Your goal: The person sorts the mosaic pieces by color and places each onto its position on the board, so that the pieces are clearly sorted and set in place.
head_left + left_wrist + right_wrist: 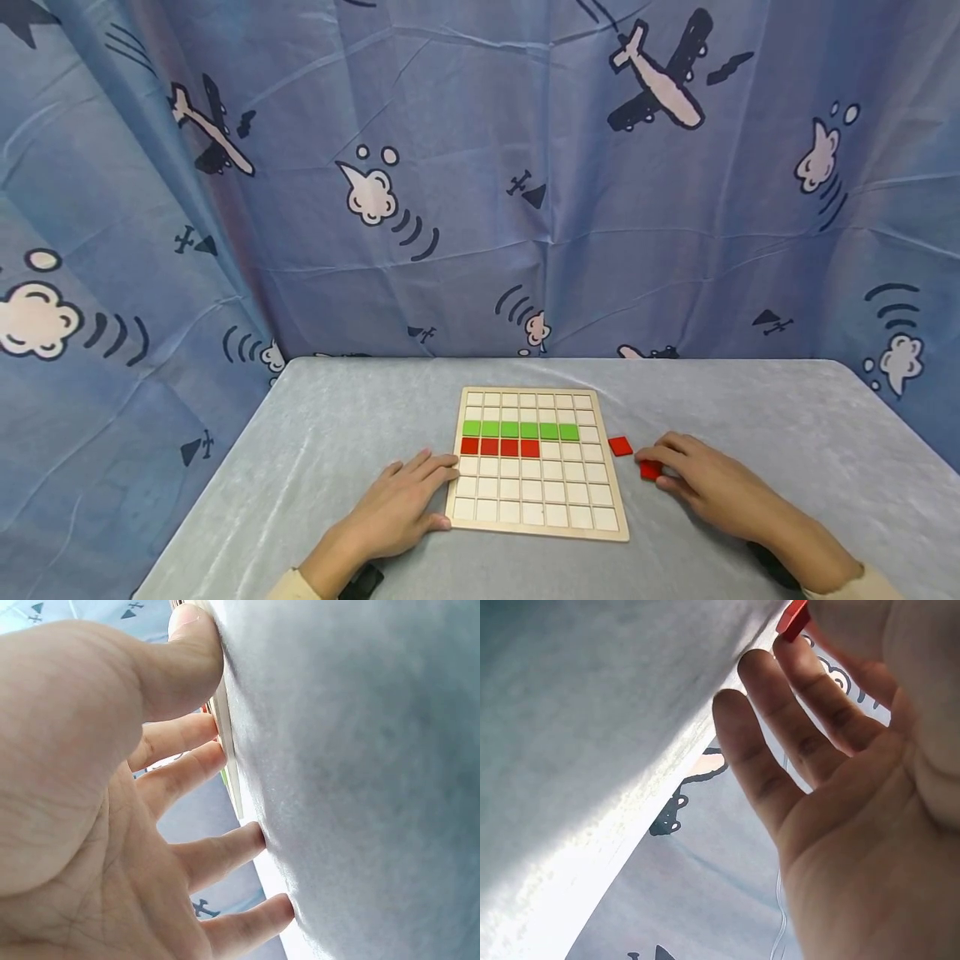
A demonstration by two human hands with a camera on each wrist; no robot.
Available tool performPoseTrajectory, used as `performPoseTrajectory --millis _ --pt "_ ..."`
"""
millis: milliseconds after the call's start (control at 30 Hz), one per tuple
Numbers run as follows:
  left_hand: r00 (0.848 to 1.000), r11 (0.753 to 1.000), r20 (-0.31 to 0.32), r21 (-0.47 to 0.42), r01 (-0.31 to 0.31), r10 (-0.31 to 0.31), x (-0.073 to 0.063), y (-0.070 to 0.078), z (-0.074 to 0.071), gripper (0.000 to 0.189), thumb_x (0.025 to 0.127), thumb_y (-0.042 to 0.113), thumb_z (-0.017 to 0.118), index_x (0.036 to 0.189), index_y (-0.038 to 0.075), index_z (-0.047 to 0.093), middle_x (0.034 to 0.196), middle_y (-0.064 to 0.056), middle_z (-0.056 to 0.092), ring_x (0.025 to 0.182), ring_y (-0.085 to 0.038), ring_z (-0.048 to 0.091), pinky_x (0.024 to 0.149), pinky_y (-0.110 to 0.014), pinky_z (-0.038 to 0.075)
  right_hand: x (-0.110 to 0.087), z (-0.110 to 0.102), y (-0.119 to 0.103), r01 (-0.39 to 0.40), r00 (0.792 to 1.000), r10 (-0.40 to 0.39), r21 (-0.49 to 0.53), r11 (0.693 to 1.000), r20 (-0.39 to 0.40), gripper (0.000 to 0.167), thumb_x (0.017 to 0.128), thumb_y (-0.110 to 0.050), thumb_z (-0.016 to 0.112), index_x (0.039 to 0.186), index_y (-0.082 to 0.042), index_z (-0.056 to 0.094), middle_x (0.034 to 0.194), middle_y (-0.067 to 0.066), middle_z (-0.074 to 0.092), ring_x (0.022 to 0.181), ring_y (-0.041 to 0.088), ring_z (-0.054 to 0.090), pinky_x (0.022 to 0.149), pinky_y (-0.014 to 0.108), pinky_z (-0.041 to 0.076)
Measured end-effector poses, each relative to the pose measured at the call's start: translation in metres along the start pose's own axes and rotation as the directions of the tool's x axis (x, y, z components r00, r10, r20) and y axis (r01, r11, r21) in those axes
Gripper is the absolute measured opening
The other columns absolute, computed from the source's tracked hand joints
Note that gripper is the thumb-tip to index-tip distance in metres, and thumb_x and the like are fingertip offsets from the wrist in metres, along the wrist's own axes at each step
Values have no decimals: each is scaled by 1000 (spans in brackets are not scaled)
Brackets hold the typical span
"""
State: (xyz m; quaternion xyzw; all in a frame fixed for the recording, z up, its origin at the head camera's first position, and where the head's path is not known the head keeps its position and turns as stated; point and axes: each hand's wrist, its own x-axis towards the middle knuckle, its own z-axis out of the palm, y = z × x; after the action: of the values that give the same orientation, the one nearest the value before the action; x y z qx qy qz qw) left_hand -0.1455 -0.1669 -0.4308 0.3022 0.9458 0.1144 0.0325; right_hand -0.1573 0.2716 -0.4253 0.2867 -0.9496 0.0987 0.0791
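A square wooden grid board lies on the table, with a row of several green tiles and, just below it, a row of several red tiles. My left hand rests at the board's left edge, fingers spread and fingertips against the rim; the left wrist view shows the thumb on the board's edge too. To the right of the board, my right hand pinches a red tile between thumb and fingertips. That red tile appears tilted at the top of the right wrist view.
Another red tile lies flat between the board's right edge and my right hand. A pale grey cloth covers the table. Behind it hangs a blue curtain with airplane and cloud prints.
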Motion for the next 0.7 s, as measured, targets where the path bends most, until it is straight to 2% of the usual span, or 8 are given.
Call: performPoseTrajectory --millis 533,700 --pt "1000 1000 -4 10 -2 2 1 -1 1 59 89 44 69 140 19 53 153 4 46 142 -38 43 103 -65 42 11 -3 -6 -18 997 13 62 998 75 32 94 -25 68 125 -32 64 111 -16 57 93 -2 53 75 29 53" --pt "1000 1000 -6 13 -1 1 1 -1 2 60 88 44 69 140 19 53 152 4 46 142 -38 43 102 -64 43 17 -3 -10 34 999 -36 54 998 24 36 92 -20 71 126 -27 65 110 -14 59 91 0 54 74 29 52"
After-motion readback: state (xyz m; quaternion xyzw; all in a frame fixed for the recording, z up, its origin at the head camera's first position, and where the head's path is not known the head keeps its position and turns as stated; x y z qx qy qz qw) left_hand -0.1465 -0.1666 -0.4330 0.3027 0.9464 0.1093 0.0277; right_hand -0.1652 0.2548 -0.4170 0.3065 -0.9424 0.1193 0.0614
